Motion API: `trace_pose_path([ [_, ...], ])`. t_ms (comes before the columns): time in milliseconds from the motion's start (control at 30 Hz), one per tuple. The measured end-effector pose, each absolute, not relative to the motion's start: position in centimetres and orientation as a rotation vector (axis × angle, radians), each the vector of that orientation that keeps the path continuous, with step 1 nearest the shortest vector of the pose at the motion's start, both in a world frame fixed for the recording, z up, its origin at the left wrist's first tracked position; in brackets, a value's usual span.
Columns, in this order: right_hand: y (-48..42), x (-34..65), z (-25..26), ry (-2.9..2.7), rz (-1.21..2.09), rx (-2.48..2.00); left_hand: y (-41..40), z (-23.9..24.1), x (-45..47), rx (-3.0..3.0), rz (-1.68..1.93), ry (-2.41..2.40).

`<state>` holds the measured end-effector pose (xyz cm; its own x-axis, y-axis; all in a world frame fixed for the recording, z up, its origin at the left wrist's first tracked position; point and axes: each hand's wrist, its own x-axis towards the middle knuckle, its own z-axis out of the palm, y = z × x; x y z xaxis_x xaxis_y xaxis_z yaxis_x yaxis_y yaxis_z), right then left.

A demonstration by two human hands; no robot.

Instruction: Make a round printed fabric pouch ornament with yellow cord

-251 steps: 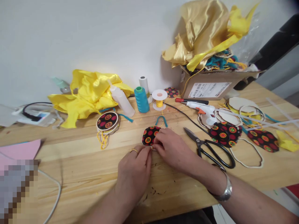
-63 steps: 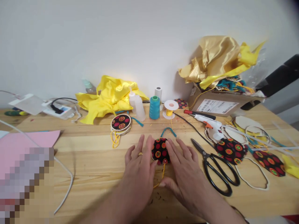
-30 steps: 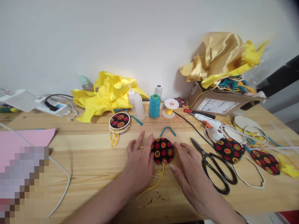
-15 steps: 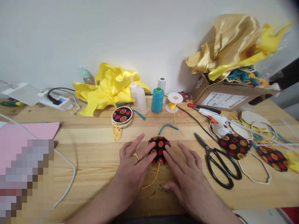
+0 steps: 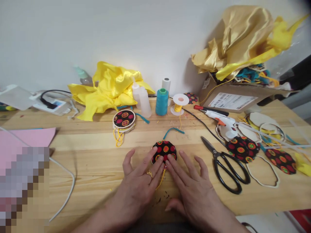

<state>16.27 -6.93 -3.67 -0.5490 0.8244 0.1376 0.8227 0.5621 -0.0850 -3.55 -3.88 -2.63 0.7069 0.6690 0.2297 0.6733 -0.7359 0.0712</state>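
Note:
A round black fabric piece [image 5: 165, 148] with red, orange and green flower motifs lies flat on the wooden table. A teal ribbon [image 5: 173, 130] runs from its far edge and a yellow cord [image 5: 160, 182] from its near edge. My left hand [image 5: 142, 183] rests fingertips on its lower left part, fingers spread, a gold ring on one. My right hand [image 5: 194, 183] lays extended fingertips on its lower right edge, thumb out to the side. Fingers cover the piece's near edge. Right of my hand lie black-handled scissors [image 5: 224, 166], blades pointing away from me.
Behind stand a teal thread cone [image 5: 162, 103], a yellow cord spool [image 5: 179, 105], plastic squeeze bottles [image 5: 145, 103] and yellow satin [image 5: 109, 89]. A stack of round pieces [image 5: 124, 119] sits left. To the right are a glue gun [image 5: 224, 124], patterned pieces [image 5: 243, 149] and a cardboard box [image 5: 225, 94].
Both hands have slid toward the near edge of the fabric piece, uncovering more of its middle. The left fingers now sit lower on it. The whole view has shifted slightly.

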Motion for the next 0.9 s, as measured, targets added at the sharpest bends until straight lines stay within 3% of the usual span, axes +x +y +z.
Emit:
trace_pose_path([
  [267, -6.1, 17.0, -2.2, -2.57, 0.229, -1.523, -2.7, -2.8, -3.8, -2.837, -0.575, -1.356],
  [533, -5.2, 16.5, -2.6, -2.541, 0.237, -1.573, -1.5, -2.9, -1.9, -2.821, -0.382, -1.459],
  [900, -4.4, 17.8, -1.3, -2.359, 0.259, -1.532, -1.2, -2.2, -2.4, -2.751, -0.435, -1.533],
])
